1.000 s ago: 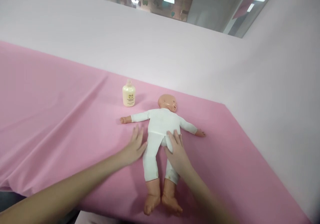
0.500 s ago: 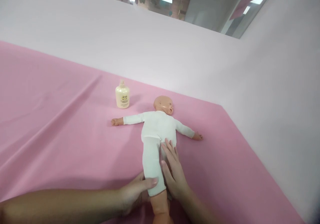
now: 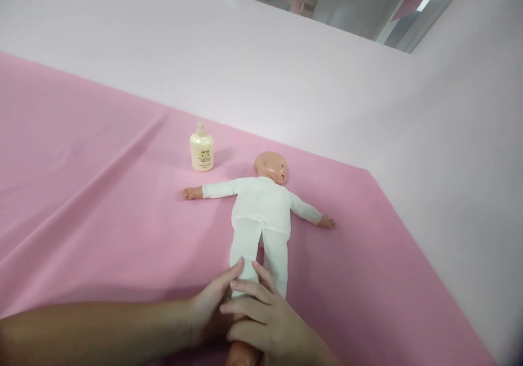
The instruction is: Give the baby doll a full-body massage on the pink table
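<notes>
A baby doll [image 3: 261,202] in a white top and trousers lies with its arms spread and its head turned to the right. My left hand [image 3: 212,306] grips the lower part of the doll's left-side leg, its thumb on top near the knee and its fingers out of sight. Over the front of the same leg, my right hand [image 3: 269,314] is wrapped with its fingers curved and slightly apart; its thumb is hidden. The doll's foot [image 3: 243,355] shows below my hands, partly cut off by the frame's lower edge. The other leg [image 3: 277,262] rests straight beside it.
A cream-coloured bottle [image 3: 202,151] with a dark printed label stands left of the doll's head. Pink cloth [image 3: 110,202] with a long crease covers the table. White walls [image 3: 286,83] border it behind and on the right, with a window [image 3: 347,9] above.
My right hand has moved from the doll's upper thigh down and left onto the held leg. My left thumb sits higher, the leg has shifted left, and the view has shifted slightly.
</notes>
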`<state>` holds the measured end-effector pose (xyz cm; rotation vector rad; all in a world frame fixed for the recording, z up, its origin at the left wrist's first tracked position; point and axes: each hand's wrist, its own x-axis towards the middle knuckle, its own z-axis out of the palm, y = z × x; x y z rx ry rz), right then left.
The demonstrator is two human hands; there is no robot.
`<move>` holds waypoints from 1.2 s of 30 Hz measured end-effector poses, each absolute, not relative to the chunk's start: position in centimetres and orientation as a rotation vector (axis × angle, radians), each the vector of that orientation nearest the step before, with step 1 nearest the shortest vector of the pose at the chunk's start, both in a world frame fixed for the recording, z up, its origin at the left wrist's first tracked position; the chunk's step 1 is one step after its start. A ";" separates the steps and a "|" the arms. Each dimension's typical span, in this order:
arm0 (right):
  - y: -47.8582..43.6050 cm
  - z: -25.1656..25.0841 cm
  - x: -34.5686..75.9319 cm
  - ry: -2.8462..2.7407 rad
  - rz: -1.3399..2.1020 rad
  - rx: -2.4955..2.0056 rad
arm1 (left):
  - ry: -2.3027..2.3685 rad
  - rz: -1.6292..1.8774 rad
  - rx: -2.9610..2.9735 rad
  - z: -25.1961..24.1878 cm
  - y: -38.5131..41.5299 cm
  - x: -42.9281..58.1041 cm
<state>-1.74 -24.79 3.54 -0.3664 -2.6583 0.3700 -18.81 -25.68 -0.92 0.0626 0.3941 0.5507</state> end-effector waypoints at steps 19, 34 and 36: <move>-24.4 3.0 -1.1 -2.517 0.367 -0.376 | 0.253 0.569 0.113 -0.2 -25.5 -19.3; -25.0 2.9 -1.3 -2.567 0.567 -0.339 | 0.520 0.507 0.065 -0.1 -25.5 -19.0; -24.6 2.8 -1.0 -2.524 0.630 -0.351 | 0.450 0.553 0.065 -0.5 -25.5 -18.7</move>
